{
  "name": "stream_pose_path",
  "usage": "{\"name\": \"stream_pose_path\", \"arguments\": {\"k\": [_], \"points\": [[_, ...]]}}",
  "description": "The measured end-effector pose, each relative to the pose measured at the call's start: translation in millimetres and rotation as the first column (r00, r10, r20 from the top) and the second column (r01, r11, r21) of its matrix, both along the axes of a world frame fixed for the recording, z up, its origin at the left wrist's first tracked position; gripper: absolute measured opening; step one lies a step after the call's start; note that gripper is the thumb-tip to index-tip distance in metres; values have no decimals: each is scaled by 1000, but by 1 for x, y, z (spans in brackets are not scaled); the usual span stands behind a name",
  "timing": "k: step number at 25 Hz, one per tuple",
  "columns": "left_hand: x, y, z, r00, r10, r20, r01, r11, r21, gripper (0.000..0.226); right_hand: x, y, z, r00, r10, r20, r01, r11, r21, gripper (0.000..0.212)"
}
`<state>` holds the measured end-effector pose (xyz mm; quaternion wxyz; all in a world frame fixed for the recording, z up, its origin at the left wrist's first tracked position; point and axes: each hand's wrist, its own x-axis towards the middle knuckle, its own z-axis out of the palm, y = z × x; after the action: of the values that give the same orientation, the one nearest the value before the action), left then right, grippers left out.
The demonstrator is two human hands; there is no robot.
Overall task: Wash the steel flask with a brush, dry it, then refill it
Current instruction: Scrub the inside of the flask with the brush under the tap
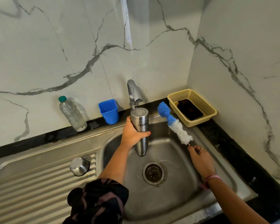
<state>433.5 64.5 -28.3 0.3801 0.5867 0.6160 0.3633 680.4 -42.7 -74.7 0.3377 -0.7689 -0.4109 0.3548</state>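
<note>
The steel flask (140, 126) hangs over the sink basin (173, 188), upside down with its mouth pointing at the basin and its flat base up by the tap (132, 92). My left hand (132, 135) grips its middle. A bottle brush (174, 123) with a blue tip and white bristles slants up to the left beside the flask, apart from it. My right hand (200, 159) holds the brush by its thin handle. The flask's steel cap (79, 166) rests on the ribbed drainboard (31, 188).
A clear water bottle (72, 114) with a green cap and a blue cup (109, 111) stand on the black ledge by the wall. A yellow basket (208, 117) holding a dark object sits in the right corner. The drain (153, 172) lies below the flask.
</note>
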Motion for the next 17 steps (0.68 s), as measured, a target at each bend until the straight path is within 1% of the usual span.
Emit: {"name": "stream_pose_path", "arguments": {"k": [5, 10, 12, 17], "points": [[9, 27, 6, 998, -51, -37, 52, 998, 28, 91, 0, 11, -11, 1000, -10, 10, 10, 1000, -13, 18], [9, 45, 4, 989, -131, -73, 131, 991, -3, 97, 0, 18, -16, 1000, 2, 18, -2, 1000, 0, 17], [8, 49, 3, 986, -149, -75, 147, 989, -30, 97, -1, 20, -16, 1000, 10, 15, -10, 1000, -7, 19], [13, 52, 3, 981, -182, -73, 181, 983, -27, 87, -2, 23, -18, 1000, 25, 15, -25, 999, -24, 19]]}}
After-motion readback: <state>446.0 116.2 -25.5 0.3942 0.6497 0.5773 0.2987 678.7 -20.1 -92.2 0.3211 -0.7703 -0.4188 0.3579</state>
